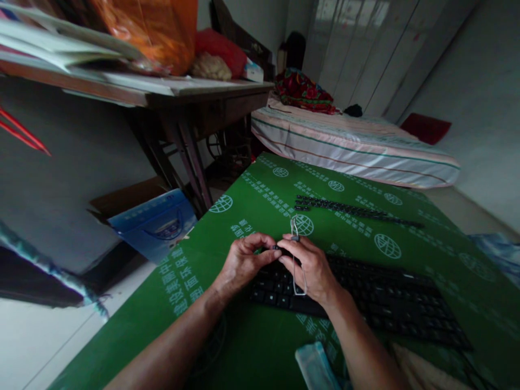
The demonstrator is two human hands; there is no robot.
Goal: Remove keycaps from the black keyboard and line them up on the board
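Observation:
A black keyboard lies on a green printed cloth. Both hands meet over its far left corner. My left hand is closed, its thumb and fingers pinching a small dark piece that looks like a keycap. My right hand is closed too; its fingertips touch the same piece, and a thin wire tool with a looped end runs across the back of it. A row of removed black keycaps lies on the cloth beyond the keyboard.
A bed with a striped cover and a red bundle stands behind the table. A wooden table piled with bags and papers is at the left, a blue box under it. A pale packet lies near the front edge.

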